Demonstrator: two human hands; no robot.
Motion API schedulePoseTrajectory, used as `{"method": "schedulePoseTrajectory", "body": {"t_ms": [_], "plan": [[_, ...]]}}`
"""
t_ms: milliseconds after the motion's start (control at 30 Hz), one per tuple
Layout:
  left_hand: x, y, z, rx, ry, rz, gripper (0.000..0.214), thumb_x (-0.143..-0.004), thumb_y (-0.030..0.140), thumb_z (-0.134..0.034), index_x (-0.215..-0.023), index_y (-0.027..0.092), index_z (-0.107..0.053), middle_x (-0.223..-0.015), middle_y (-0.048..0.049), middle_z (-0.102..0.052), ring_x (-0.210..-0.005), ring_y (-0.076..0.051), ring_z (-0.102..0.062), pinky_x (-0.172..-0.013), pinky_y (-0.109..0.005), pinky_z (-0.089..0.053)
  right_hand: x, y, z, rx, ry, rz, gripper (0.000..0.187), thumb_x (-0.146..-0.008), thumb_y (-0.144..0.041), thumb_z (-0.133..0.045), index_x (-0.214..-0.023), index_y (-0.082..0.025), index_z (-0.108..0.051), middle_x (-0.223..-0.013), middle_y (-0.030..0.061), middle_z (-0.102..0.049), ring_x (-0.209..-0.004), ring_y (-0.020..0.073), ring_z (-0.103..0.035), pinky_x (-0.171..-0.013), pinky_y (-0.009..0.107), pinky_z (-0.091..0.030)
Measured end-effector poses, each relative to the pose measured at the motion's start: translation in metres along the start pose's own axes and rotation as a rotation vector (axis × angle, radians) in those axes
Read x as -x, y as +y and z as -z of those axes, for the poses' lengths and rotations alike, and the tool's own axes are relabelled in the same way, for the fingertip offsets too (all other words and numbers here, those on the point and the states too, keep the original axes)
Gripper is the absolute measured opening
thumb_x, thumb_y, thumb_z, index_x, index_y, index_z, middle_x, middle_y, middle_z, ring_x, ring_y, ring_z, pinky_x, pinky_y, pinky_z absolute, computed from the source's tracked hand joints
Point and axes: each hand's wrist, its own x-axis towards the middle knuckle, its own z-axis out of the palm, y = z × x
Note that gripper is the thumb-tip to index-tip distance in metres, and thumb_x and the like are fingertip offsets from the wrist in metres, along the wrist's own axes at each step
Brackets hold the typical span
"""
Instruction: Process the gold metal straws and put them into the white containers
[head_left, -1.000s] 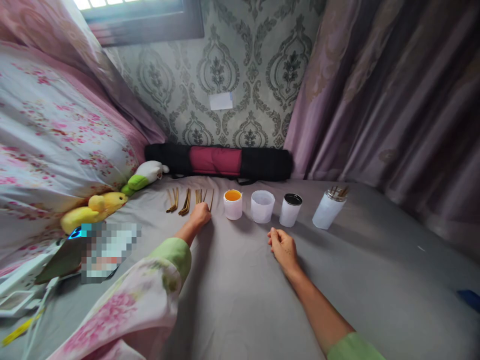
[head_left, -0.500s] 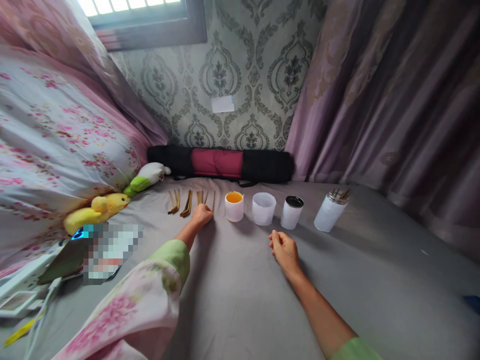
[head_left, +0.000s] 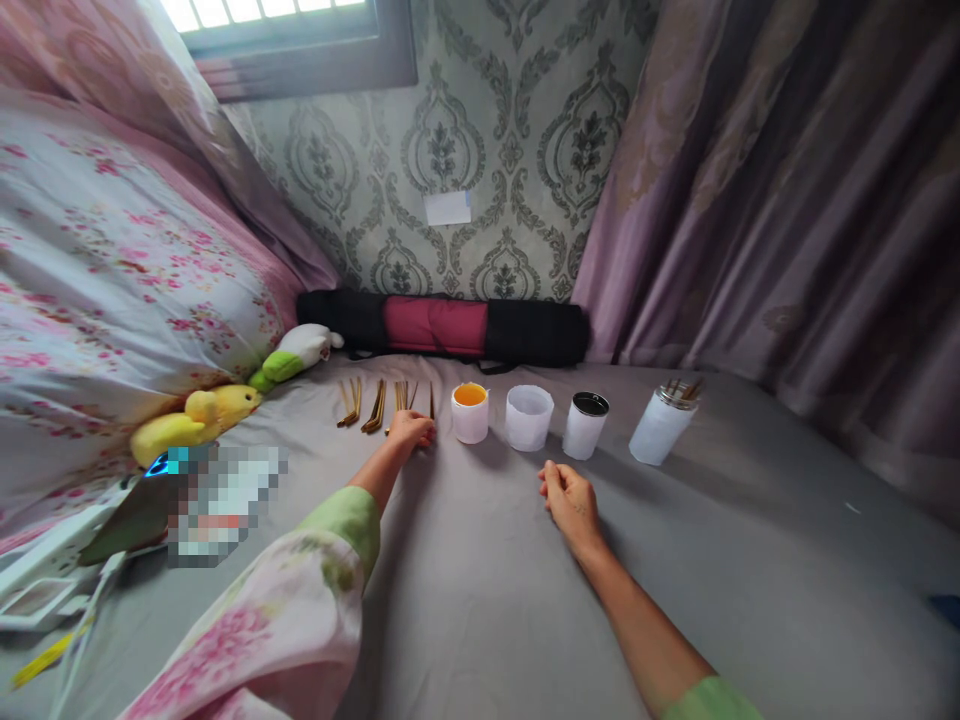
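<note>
My left hand (head_left: 411, 430) is low over the sheet with its fingers closed around the lower end of a thin dark stick (head_left: 432, 400); the fingers hide that end. Just behind this hand lies a bunch of slim gold-coloured rods (head_left: 402, 394), partly covered by it. Two more bunches of gold rods, a middle one (head_left: 375, 408) and a left one (head_left: 349, 405), have bent lower ends like metal drinking straws. My right hand (head_left: 571, 503) rests on the sheet, fingers curled, nothing visible in it. It is nearest to a white translucent cup (head_left: 528, 420).
A white cup with an orange inside (head_left: 471, 420), a white-wrapped can with a dark inside (head_left: 583, 432) and a tilted white jar of brown sticks (head_left: 660, 428) stand in the row. Behind lies a black and maroon roll (head_left: 435, 326). Plush toys (head_left: 199, 418), a phone and cables are left.
My left hand has shifted slightly right, away from the gold rods and onto the lower end of the lone stick. My right hand stays where it was.
</note>
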Motion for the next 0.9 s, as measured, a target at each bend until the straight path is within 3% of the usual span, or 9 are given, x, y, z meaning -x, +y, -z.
{"method": "schedulePoseTrajectory", "body": {"t_ms": [300,567,900], "plan": [[0.013,0.0,-0.006,0.493,-0.048,0.084,0.011,-0.069,0.007,-0.056,-0.079,0.008,-0.05,-0.065,-0.0099,-0.063,-0.056,-0.013,-0.061,-0.057,-0.025,-0.052,-0.001,0.002,-0.001,0.011,0.002,-0.005,0.045,-0.078,-0.054,-0.036,-0.069,-0.016,-0.058,-0.054,0.0027,-0.057,-0.042,0.0111,-0.048,-0.042,0.021,-0.034],[0.029,0.004,-0.012,0.744,-0.062,0.125,0.011,-0.071,0.003,-0.053,-0.081,0.006,-0.053,-0.064,-0.0079,-0.062,-0.057,-0.012,-0.061,-0.062,-0.025,-0.053,-0.001,0.001,0.0,0.016,-0.005,0.005,0.044,-0.078,-0.053,-0.036,-0.069,-0.015,-0.058,-0.053,0.0026,-0.056,-0.042,0.0111,-0.048,-0.043,0.022,-0.035],[0.057,0.001,-0.019,1.005,-0.083,0.136,0.016,-0.069,-0.005,-0.05,-0.077,0.006,-0.057,-0.064,-0.0058,-0.062,-0.057,-0.009,-0.06,-0.06,-0.019,-0.052,0.001,0.0,0.001,0.019,-0.032,-0.033,0.044,-0.077,-0.054,-0.037,-0.072,-0.015,-0.058,-0.054,0.0018,-0.055,-0.042,0.0106,-0.048,-0.039,0.02,-0.033]]}}
